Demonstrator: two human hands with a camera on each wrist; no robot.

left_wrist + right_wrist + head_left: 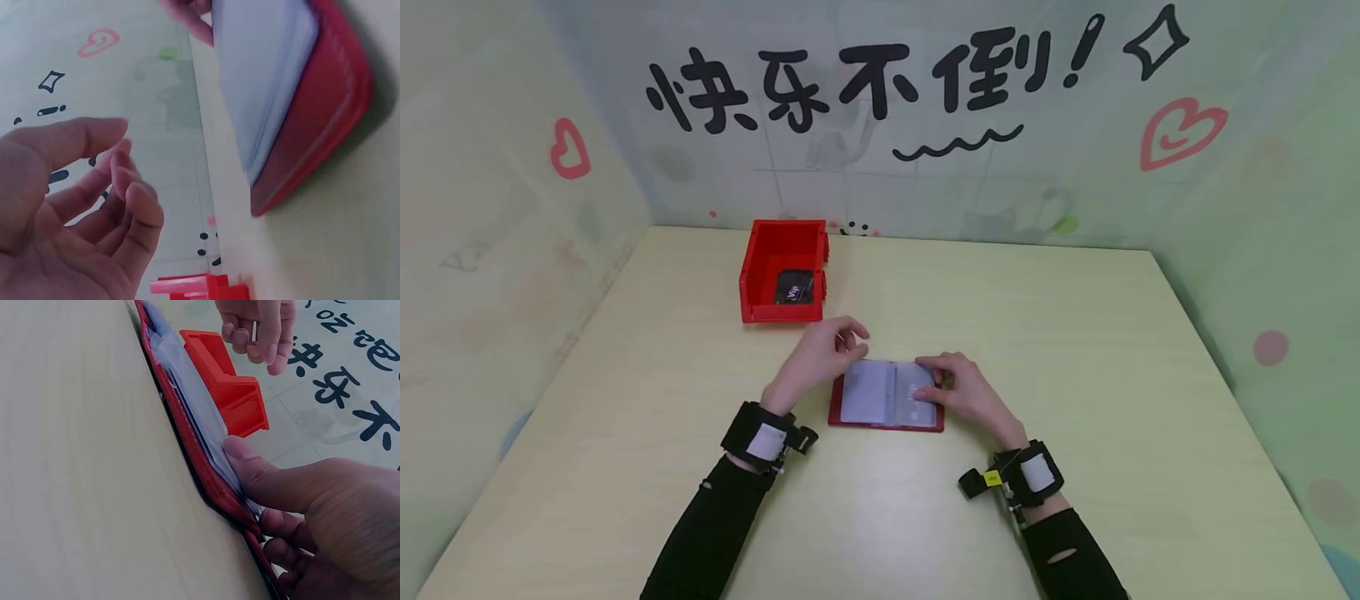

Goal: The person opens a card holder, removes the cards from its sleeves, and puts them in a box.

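A red card holder lies open on the table, its clear sleeve pages facing up. My right hand holds its right side. In the right wrist view my right hand's thumb presses on the pages of the holder, and the fingers curl at the cover's edge. My left hand hovers just above the holder's top left corner. In the left wrist view my left hand has loosely curled fingers with nothing between them, beside the holder.
A red bin stands at the back left of the pale table, with a black card inside. Painted walls close the table in on three sides.
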